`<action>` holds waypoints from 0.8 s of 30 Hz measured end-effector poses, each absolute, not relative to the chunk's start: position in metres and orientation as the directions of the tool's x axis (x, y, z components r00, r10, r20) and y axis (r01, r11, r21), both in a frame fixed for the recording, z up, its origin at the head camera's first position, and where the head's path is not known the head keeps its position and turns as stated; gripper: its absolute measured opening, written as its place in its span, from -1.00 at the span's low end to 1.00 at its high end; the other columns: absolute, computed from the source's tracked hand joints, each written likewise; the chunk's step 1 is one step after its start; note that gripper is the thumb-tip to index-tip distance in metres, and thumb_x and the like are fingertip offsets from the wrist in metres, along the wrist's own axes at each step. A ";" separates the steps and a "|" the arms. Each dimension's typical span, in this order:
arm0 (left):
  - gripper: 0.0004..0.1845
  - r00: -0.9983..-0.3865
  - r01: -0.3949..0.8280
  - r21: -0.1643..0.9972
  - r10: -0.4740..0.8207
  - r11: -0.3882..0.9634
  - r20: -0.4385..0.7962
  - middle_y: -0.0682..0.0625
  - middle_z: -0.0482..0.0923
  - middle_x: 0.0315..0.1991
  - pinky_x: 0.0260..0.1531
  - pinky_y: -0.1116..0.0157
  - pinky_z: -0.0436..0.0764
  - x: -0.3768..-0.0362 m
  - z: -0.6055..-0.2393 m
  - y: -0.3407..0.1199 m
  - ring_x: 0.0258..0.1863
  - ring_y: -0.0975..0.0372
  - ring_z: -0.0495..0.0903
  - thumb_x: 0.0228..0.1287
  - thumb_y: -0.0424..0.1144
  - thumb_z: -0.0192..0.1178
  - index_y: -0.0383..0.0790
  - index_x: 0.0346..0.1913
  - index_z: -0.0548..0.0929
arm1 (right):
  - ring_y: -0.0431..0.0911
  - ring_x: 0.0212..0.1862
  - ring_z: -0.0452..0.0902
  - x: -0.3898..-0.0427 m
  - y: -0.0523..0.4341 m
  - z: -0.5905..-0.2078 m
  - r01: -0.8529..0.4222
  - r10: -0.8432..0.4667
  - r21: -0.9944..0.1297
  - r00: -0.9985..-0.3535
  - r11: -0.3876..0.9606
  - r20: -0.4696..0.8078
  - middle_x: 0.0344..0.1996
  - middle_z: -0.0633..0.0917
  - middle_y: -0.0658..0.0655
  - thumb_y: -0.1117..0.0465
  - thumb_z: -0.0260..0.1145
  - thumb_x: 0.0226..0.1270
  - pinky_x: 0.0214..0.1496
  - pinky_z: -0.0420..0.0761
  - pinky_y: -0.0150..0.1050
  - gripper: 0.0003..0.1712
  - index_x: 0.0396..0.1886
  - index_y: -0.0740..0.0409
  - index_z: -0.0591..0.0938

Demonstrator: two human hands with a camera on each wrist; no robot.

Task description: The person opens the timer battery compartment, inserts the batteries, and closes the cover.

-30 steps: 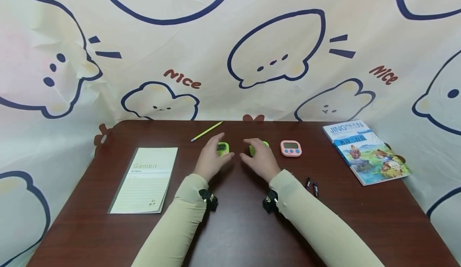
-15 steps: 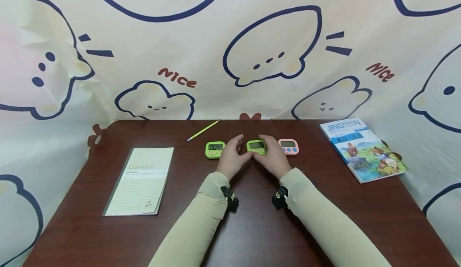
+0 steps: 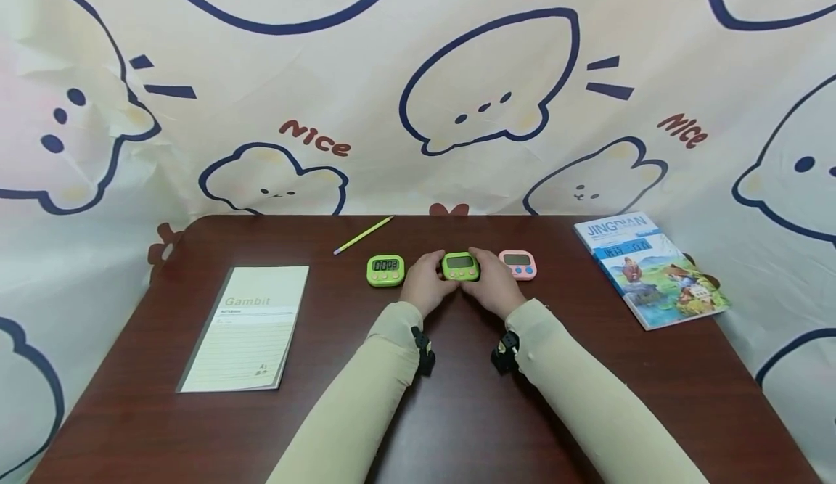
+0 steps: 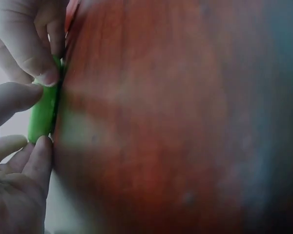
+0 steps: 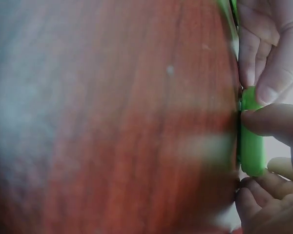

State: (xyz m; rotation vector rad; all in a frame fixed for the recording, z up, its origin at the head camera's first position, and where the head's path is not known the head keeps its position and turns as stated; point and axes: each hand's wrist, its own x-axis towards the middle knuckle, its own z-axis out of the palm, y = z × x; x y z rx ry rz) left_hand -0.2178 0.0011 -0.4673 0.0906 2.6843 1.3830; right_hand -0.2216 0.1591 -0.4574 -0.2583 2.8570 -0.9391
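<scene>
Both hands grip a green digital timer (image 3: 460, 267) with a blank display, in the middle of the table. My left hand (image 3: 426, 284) holds its left side and my right hand (image 3: 494, 284) its right side, with the thumbs at the near edge. In the left wrist view the timer's green edge (image 4: 43, 114) shows between fingers and thumbs. The right wrist view shows that edge (image 5: 253, 144) the same way, close to the tabletop. A second green timer (image 3: 385, 271), with digits lit, lies left of my left hand. A pink timer (image 3: 519, 264) lies just right of my right hand, partly covered by it.
A notebook (image 3: 247, 328) lies on the left of the brown table (image 3: 444, 426). A yellow-green pencil (image 3: 363, 235) is near the back edge. On the right lies a book with a colourful cover (image 3: 649, 270). A patterned curtain (image 3: 366, 78) hangs behind.
My left hand has moved right, off the left green timer, to the middle one. Both hands have closed on the middle timer. The left timer's digits have changed.
</scene>
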 end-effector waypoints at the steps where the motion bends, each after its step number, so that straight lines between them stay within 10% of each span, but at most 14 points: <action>1: -0.29 -0.990 0.006 0.803 0.115 0.596 -0.078 -0.18 0.44 0.34 0.20 0.17 0.55 -0.218 -0.467 0.002 0.23 0.05 0.52 0.25 -0.23 0.42 -0.28 0.43 0.41 | 0.18 0.35 0.39 -0.221 0.160 -0.457 -0.123 -0.200 -0.600 -0.978 0.790 -0.063 0.38 0.42 0.35 0.17 0.45 0.29 0.38 0.41 0.09 -0.16 0.48 0.33 0.31; 24: -0.27 -0.983 0.162 0.948 0.127 0.272 0.132 -0.14 0.46 0.27 0.02 0.28 0.66 -0.163 -0.449 -0.026 0.10 0.05 0.63 0.18 -0.39 0.45 -0.29 0.42 0.41 | 0.06 0.36 0.40 -0.162 0.154 -0.435 -0.251 -0.168 -0.736 -0.968 0.629 0.187 0.36 0.46 0.18 0.14 0.53 0.22 0.34 0.47 0.05 -0.18 0.43 0.20 0.41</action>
